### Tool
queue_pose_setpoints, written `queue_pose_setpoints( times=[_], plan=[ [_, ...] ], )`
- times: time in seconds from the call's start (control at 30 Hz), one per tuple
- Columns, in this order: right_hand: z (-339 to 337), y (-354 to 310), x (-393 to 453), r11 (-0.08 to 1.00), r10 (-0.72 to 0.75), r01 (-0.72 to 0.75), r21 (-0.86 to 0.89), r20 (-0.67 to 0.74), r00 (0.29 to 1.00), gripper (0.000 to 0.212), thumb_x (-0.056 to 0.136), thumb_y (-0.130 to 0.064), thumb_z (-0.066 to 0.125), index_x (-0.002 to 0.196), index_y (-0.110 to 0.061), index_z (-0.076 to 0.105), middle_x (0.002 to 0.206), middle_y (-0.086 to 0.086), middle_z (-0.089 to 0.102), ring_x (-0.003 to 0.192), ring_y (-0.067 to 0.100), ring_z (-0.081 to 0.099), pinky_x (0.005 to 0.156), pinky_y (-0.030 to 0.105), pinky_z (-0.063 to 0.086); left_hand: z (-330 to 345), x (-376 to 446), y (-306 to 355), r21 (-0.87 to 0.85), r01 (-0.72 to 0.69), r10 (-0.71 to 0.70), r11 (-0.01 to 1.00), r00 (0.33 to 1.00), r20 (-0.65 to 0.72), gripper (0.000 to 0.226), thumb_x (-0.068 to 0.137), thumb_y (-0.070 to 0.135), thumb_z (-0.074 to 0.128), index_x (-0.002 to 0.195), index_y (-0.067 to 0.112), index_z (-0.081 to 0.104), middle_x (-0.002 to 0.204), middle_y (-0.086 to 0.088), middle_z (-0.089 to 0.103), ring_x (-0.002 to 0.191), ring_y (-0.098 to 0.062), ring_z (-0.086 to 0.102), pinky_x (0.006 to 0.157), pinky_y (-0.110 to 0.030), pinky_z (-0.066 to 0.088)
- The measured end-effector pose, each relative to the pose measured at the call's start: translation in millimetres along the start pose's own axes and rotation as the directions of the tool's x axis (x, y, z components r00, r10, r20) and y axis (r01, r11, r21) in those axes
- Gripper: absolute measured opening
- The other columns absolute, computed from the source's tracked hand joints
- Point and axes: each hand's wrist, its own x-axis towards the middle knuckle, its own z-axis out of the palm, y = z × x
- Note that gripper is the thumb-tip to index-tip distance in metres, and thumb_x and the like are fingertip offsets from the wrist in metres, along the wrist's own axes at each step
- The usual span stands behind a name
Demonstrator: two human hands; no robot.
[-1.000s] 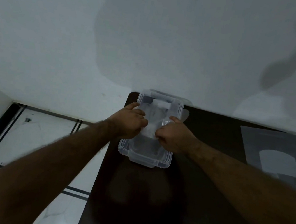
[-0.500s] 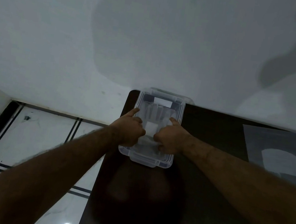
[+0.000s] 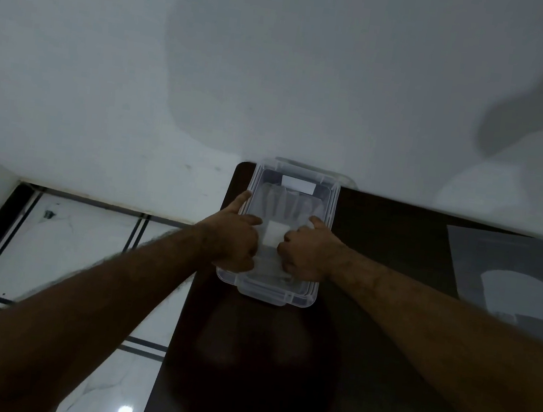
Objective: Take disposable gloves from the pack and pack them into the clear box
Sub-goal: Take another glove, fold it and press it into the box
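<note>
The clear box (image 3: 333,193) stands at the far left corner of the dark table (image 3: 366,339). A thin, see-through disposable glove (image 3: 289,204) lies flat inside it, fingers pointing to the far end, with a whiter patch near its cuff. My left hand (image 3: 236,237) and my right hand (image 3: 306,248) are both inside the near half of the box, fingers curled, pinching the glove's cuff end from either side. The pack (image 3: 506,274), a flat clear sleeve with a pale label, lies at the table's right side.
A white wall rises directly behind the table. To the left, below the table edge, is a white tiled floor (image 3: 61,247) with dark lines. The box lid (image 3: 348,178) shows behind the box at the wall.
The glove was bunched between my hands a second ago; now it is spread flat down in the box. Both hands have sunk lower and drawn nearer the box's near end.
</note>
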Motion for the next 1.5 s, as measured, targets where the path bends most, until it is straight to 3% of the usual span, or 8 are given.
queue_pose_setpoints(
  times=[0.27,0.37,0.47,0.73,0.97,1.23,1.33,1.5],
  plan=[
    [4,-9,4,0.999,0.034,-0.034,-0.011,-0.017,0.999,0.041,0.103,-0.049,0.051,0.133,-0.024,0.063,0.123,0.006,0.068,0.124,0.03,0.061,0.125,0.065,0.015,-1,5,0,0.078,0.002,-0.003,0.997,1.0,0.018,0.054,0.108,0.058,0.03,0.131,0.033,0.072,0.148,0.009,0.066,0.164,-0.028,0.022,0.12,-0.078,-0.014],
    [7,-7,8,0.998,0.064,-0.065,-0.01,-0.096,0.993,0.043,0.1,-0.049,0.057,0.133,-0.021,0.063,0.127,0.008,0.068,0.126,0.032,0.06,0.125,0.065,0.014,-7,6,3,0.068,0.015,-0.015,0.998,1.0,-0.001,0.052,0.109,0.055,0.031,0.134,0.031,0.07,0.147,0.006,0.067,0.164,-0.027,0.022,0.121,-0.077,-0.013],
    [5,-4,11,0.995,0.096,-0.096,-0.003,-0.07,0.993,0.046,0.099,-0.049,0.059,0.135,-0.02,0.061,0.129,0.01,0.066,0.129,0.033,0.059,0.125,0.067,0.011,-9,6,8,0.043,0.02,-0.02,0.999,1.0,0.008,0.051,0.11,0.053,0.032,0.143,0.032,0.064,0.149,0.005,0.066,0.164,-0.026,0.023,0.122,-0.075,-0.015],
    [-4,6,11,0.991,0.129,-0.131,-0.017,-0.098,0.987,0.046,0.101,-0.046,0.056,0.136,-0.017,0.061,0.129,0.012,0.066,0.125,0.033,0.06,0.126,0.069,0.011,-12,6,10,0.059,0.023,-0.02,0.998,0.999,-0.05,0.049,0.11,0.052,0.034,0.141,0.031,0.067,0.145,0.003,0.067,0.161,-0.027,0.03,0.121,-0.073,-0.019],
    [-12,22,21,0.974,0.217,-0.212,-0.074,0.053,0.975,0.05,0.101,-0.054,0.054,0.14,-0.023,0.059,0.138,0.007,0.066,0.138,0.031,0.053,0.124,0.071,-0.004,-6,8,11,0.058,0.023,-0.022,0.998,1.0,-0.004,0.048,0.111,0.052,0.034,0.134,0.031,0.07,0.141,0.003,0.071,0.16,-0.028,0.034,0.12,-0.075,-0.018],
    [-22,27,23,0.913,0.314,-0.277,-0.298,0.083,0.946,0.045,0.101,-0.055,0.05,0.129,-0.022,0.065,0.131,0.005,0.069,0.14,0.03,0.051,0.123,0.071,-0.005,-10,3,15,0.045,0.043,-0.042,0.998,0.999,-0.011,0.048,0.111,0.051,0.034,0.138,0.03,0.068,0.146,0.002,0.068,0.16,-0.028,0.033,0.12,-0.074,-0.019],
    [-24,20,17,0.942,0.281,-0.274,-0.191,0.011,0.959,0.038,0.101,-0.048,0.053,0.125,-0.022,0.067,0.124,0.004,0.071,0.133,0.029,0.057,0.124,0.07,-0.004,-14,-2,18,0.036,0.062,-0.061,0.997,0.997,-0.043,0.049,0.111,0.051,0.033,0.138,0.029,0.068,0.144,0.002,0.068,0.16,-0.028,0.033,0.122,-0.075,-0.016],
    [-5,-3,5,0.991,0.106,-0.103,-0.084,0.023,0.994,0.037,0.098,-0.042,0.06,0.131,-0.025,0.066,0.128,0.005,0.068,0.133,0.029,0.056,0.125,0.072,-0.002,-15,-7,26,0.012,0.035,-0.035,0.999,0.999,-0.001,0.048,0.112,0.05,0.033,0.14,0.031,0.067,0.145,0.002,0.068,0.161,-0.027,0.031,0.119,-0.072,-0.021]
  ],
)
